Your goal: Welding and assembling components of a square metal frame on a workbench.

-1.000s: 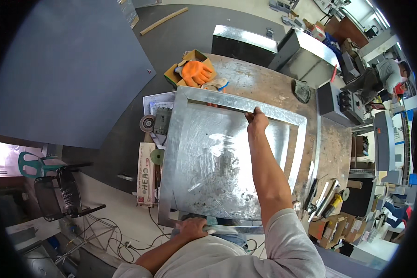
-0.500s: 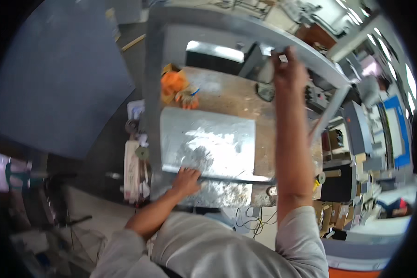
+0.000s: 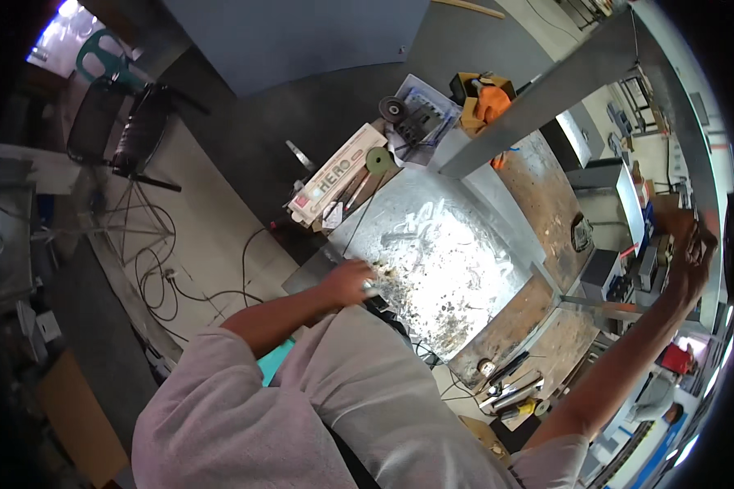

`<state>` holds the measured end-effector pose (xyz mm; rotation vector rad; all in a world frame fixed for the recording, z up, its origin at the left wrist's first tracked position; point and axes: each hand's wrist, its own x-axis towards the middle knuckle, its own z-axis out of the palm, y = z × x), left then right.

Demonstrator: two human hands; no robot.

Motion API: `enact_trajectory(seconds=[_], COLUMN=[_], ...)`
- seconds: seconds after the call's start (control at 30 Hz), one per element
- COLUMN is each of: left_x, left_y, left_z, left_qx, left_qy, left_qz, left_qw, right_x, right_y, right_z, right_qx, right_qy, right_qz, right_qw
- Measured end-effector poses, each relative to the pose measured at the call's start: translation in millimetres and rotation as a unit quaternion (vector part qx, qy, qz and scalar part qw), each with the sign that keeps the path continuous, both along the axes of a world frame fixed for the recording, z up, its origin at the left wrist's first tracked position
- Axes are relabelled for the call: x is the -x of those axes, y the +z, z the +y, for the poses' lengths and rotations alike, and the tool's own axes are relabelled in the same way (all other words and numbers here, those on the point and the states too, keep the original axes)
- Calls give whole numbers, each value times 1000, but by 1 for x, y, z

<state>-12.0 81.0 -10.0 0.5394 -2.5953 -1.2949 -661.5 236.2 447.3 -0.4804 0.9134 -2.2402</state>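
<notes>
A large grey metal frame (image 3: 538, 106) rises over the workbench, its beams crossing the right half of the view. Beneath it lies a shiny, stained metal sheet (image 3: 453, 253). My left hand (image 3: 349, 282) is blurred at the sheet's near left edge, beside a small light-coloured thing and a black object; what it touches is unclear. At far right, my outstretched right hand (image 3: 691, 254) has its fingers curled in by the frame's far side. Whatever lies between those fingers is too small and blurred to name.
A long cream box (image 3: 334, 179) with a green disc (image 3: 378, 160) on it stands left of the sheet. Behind are a bin of parts (image 3: 424, 118) and orange gloves (image 3: 492, 103). Hand tools (image 3: 510, 391) lie lower right. Cables (image 3: 167, 277) trail across the floor near a chair (image 3: 122, 122).
My view has swung leftward and turned, so the bench appears rotated. My left hand has left the lower bar for the sheet's near left edge; my right arm now reaches out to the far right.
</notes>
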Motion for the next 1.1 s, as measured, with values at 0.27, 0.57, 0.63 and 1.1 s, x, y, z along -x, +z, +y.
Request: enact_trajectory(seconds=[0.27, 0.57, 0.63, 1.1], left_x=[-191, -173, -152, -48], left_y=[-72, -61, -39, 205], left_z=[-16, -41, -46, 45], left_qx=[-112, -98, -97, -456], left_qy=[314, 356, 364, 159], left_qz=[-223, -167, -102, 104], left_qw=[916, 914, 921, 869], right_x=[-34, -165, -206, -467], right_y=[-32, -72, -81, -155], right_z=[-51, -5, 12, 126], right_qx=[-80, -50, -44, -57], right_qy=[-142, -165, -171, -141], right_qz=[58, 90, 47, -136], right_qw=[985, 981, 983, 979])
